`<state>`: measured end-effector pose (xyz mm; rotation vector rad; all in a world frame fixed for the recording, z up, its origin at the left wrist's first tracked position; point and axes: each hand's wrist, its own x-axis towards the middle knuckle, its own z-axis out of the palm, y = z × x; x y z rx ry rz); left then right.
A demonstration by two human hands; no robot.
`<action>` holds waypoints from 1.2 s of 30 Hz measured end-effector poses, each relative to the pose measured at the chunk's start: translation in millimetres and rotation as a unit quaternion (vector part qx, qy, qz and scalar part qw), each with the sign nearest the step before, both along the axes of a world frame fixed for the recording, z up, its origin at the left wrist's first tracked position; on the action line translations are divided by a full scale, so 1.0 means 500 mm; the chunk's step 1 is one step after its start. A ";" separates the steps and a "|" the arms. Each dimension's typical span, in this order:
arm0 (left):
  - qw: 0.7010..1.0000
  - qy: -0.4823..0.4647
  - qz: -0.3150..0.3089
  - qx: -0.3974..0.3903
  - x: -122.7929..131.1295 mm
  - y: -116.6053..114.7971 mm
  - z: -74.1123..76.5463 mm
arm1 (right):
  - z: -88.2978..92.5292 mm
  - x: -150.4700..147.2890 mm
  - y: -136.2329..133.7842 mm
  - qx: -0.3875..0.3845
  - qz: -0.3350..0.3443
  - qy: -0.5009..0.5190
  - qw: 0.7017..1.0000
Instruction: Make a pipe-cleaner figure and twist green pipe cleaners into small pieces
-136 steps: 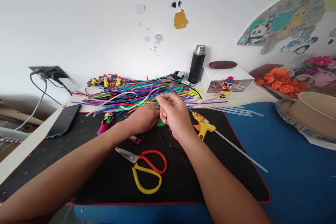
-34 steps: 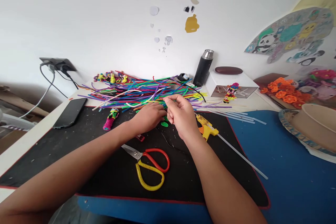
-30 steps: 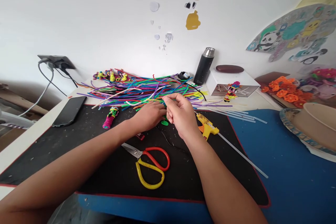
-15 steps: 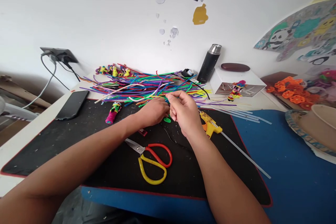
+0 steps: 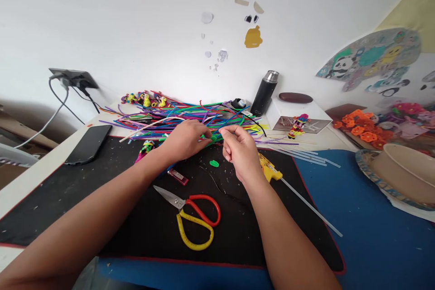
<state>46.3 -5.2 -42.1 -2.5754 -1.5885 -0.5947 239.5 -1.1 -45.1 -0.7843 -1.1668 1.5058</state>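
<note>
My left hand (image 5: 188, 139) is over the near edge of a heap of coloured pipe cleaners (image 5: 159, 123), fingers curled and closed. Bright green fuzzy strands show right beside its fingertips; whether they are gripped I cannot tell. A short gap to the right, my right hand (image 5: 240, 150) is closed in a pinch, thumb against the index finger, and what it pinches is too small to make out. Below and between the hands a small green oval coil (image 5: 214, 163) lies on the black mat (image 5: 136, 222). Scissors (image 5: 183, 204) with one red and one yellow handle lie nearer me, blades slightly apart.
A yellow glue gun (image 5: 270, 167) with a long glue stick lies beside my right wrist. Further out are a phone (image 5: 89, 144), a dark red small case (image 5: 178, 176), a black flask (image 5: 265, 93), a white box (image 5: 316, 111), a pipe-cleaner figure (image 5: 299, 126) and a round basket (image 5: 370, 176).
My hands have moved apart, the left one shifting leftward. The green coil and the dark red case now show more fully. The camera view has tilted up slightly.
</note>
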 end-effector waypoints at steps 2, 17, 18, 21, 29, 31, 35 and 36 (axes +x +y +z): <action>0.999 -0.039 0.026 0.012 -0.003 -0.003 0.028 | -0.003 0.003 0.006 -0.003 -0.008 -0.013 1.000; 0.994 -0.080 -0.036 0.069 0.023 -0.013 0.051 | -0.026 0.007 0.014 0.073 -0.018 -0.101 0.992; 0.993 -0.097 -0.034 0.056 0.025 -0.013 0.053 | -0.025 0.007 0.014 0.073 -0.021 -0.101 0.992; 0.984 -0.174 -0.029 -0.003 0.030 -0.018 0.060 | -0.021 0.005 0.013 0.047 -0.020 -0.077 0.996; 0.983 -0.177 -0.039 0.009 0.027 -0.023 0.054 | -0.016 0.002 0.014 -0.023 -0.024 -0.007 0.999; 0.987 -0.150 -0.043 0.043 0.025 -0.020 0.050 | -0.016 0.001 0.013 -0.026 -0.022 -0.002 0.999; 0.988 -0.111 -0.058 0.086 0.021 -0.015 0.043 | -0.016 0.000 0.011 -0.031 -0.017 0.005 0.999; 0.988 -0.107 -0.059 0.092 0.021 -0.014 0.041 | -0.016 0.000 0.011 -0.032 -0.017 0.007 0.999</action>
